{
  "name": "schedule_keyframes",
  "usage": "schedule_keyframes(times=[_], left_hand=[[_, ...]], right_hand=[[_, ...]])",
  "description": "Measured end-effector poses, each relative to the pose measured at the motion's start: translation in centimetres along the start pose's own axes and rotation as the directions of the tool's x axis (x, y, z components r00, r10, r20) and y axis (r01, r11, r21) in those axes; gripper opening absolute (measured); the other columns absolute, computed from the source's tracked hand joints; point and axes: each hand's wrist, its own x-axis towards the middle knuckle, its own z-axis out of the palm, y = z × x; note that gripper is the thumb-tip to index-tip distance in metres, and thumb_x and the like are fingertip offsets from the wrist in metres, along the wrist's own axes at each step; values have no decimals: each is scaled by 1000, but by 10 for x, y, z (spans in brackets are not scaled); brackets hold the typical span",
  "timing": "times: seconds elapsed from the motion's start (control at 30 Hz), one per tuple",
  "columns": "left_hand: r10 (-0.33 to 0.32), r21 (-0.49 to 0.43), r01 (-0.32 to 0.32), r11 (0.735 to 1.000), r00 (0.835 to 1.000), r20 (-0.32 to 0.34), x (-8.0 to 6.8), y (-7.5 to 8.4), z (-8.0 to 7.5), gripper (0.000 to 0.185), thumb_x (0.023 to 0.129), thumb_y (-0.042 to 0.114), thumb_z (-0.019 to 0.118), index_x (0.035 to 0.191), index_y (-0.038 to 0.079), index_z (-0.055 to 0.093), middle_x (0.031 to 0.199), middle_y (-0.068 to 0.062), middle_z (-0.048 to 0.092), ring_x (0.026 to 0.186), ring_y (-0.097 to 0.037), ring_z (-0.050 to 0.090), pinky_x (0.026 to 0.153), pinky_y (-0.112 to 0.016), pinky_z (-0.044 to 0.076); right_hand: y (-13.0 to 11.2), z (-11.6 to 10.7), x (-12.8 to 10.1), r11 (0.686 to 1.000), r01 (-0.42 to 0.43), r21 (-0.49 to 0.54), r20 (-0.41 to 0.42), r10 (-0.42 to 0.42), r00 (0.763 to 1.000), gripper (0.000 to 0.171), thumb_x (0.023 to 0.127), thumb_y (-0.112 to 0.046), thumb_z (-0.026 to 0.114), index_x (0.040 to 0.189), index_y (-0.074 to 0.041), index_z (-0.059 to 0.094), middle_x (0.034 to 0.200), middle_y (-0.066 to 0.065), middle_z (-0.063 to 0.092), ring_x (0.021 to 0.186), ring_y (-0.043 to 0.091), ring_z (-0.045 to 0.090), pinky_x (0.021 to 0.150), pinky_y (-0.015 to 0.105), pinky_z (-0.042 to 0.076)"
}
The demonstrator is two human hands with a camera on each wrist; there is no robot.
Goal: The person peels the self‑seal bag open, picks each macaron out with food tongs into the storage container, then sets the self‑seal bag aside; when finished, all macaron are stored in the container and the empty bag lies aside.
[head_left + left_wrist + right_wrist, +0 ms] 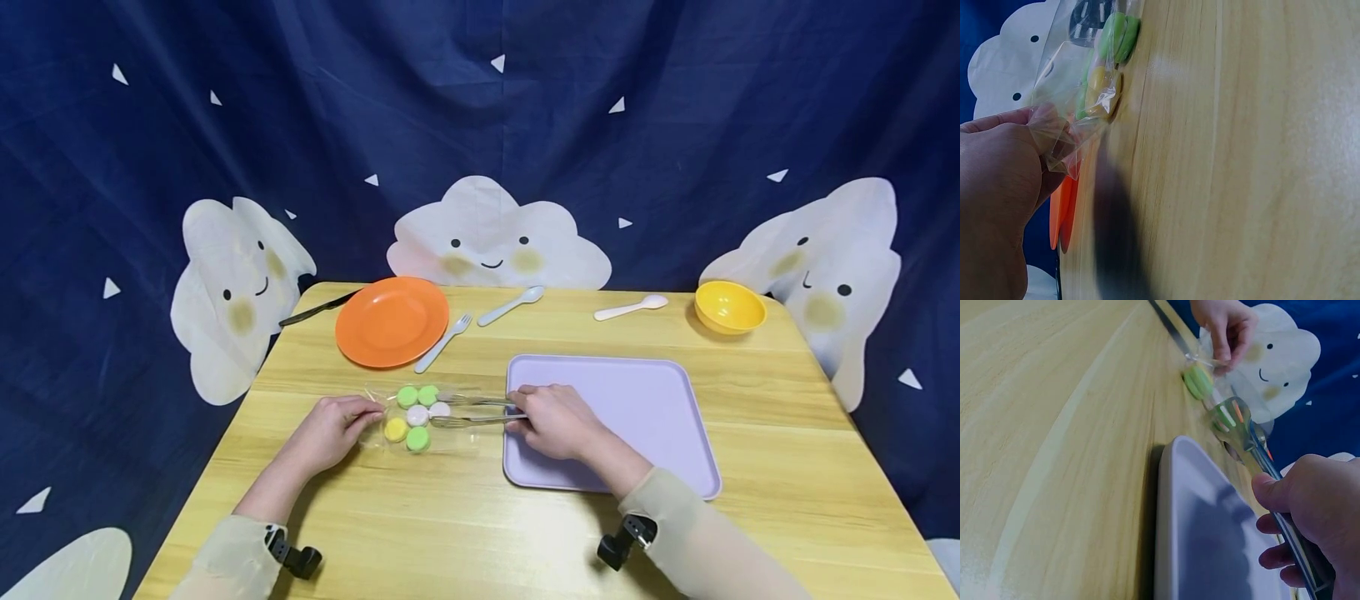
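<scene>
My left hand (330,433) pinches the near corner of a clear plastic bag (1057,134) between thumb and fingers. Several macarons lie inside it: green (417,439), yellow (395,429) and white (417,415). From the other side, my right hand (558,421) grips metal tongs (1269,465) over the left edge of a lilac tray (637,425). The spread tong heads reach the bag's right part, among the white and green macarons. In the right wrist view, one slotted tong head (1232,417) overlaps a green macaron.
Behind the bag are an orange plate (392,321), a black knife (318,309) and a light grey fork (444,343). A grey spoon (510,307), a pale pink spoon (630,307) and a yellow bowl (730,308) line the table's (420,525) far side.
</scene>
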Motion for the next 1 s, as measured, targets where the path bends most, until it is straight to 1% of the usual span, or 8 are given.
schedule_keyframes(times=[0.13, 0.3, 0.37, 0.43, 0.53, 0.7, 0.87, 1.0], left_hand=[[4, 4, -4, 1000, 1000, -9, 0, 0, 1, 11, 95, 6, 81, 105, 10, 83, 101, 1, 79, 95, -17, 76, 82, -40, 64], [20, 7, -20, 1000, 999, -30, 0, -1, 2, 12, 93, 4, 82, 104, 9, 83, 99, 1, 79, 93, -19, 76, 80, -41, 65], [23, 10, -23, 1000, 999, -34, -1, -1, 3, 13, 93, 3, 82, 104, 9, 83, 99, 1, 79, 92, -19, 76, 80, -42, 64], [22, 13, -21, 1000, 999, -34, -1, -2, 3, 13, 93, 3, 82, 104, 9, 83, 99, 1, 79, 93, -20, 76, 81, -43, 64], [17, 13, -16, 1000, 999, -30, -1, -3, 2, 14, 92, 3, 82, 105, 9, 83, 100, 0, 79, 94, -20, 76, 82, -42, 64], [14, 8, -13, 1000, 1000, -25, -3, -5, 2, 14, 93, 4, 82, 106, 10, 83, 101, 1, 79, 95, -18, 76, 83, -41, 64], [15, -1, -15, 1000, 1000, -26, -3, -6, 2, 15, 93, 3, 82, 106, 10, 83, 101, 1, 79, 95, -17, 75, 82, -41, 64], [25, 3, -25, 1000, 999, -35, -2, -6, 3, 15, 92, 2, 82, 105, 10, 83, 100, 1, 79, 94, -18, 76, 81, -42, 64]], right_hand=[[1, 2, -1, 1000, 8, -5, -11, -8, 1000, 25, 98, -32, 78, 112, -11, 75, 91, -3, 69, 75, 23, 68, 67, 47, 57], [3, 0, -6, 1000, 15, 28, -21, -14, 1000, 29, 99, -32, 77, 119, -11, 76, 98, -1, 73, 77, 22, 69, 69, 47, 58], [5, -3, -9, 999, 13, 37, -25, -13, 1000, 29, 98, -31, 78, 120, -12, 76, 98, -2, 73, 73, 19, 66, 68, 46, 57], [9, -9, -15, 999, 8, 36, -32, -6, 999, 28, 98, -30, 78, 120, -13, 76, 96, -3, 72, 68, 16, 62, 64, 44, 56], [16, -18, -24, 1000, -11, 14, -48, 12, 999, 31, 97, -30, 80, 122, -12, 76, 96, -4, 72, 65, 13, 57, 61, 42, 54], [32, -34, -42, 999, -45, -20, -87, 43, 995, 35, 95, -30, 81, 123, -10, 75, 102, 1, 75, 70, 17, 63, 64, 43, 57], [52, -47, -57, 996, -80, -35, -117, 76, 990, 28, 96, -29, 81, 116, -11, 75, 100, 1, 75, 73, 24, 69, 60, 46, 56], [71, -55, -68, 993, -107, -50, -151, 99, 984, 25, 95, -29, 81, 112, -11, 76, 99, 2, 76, 76, 27, 72, 59, 48, 56]])
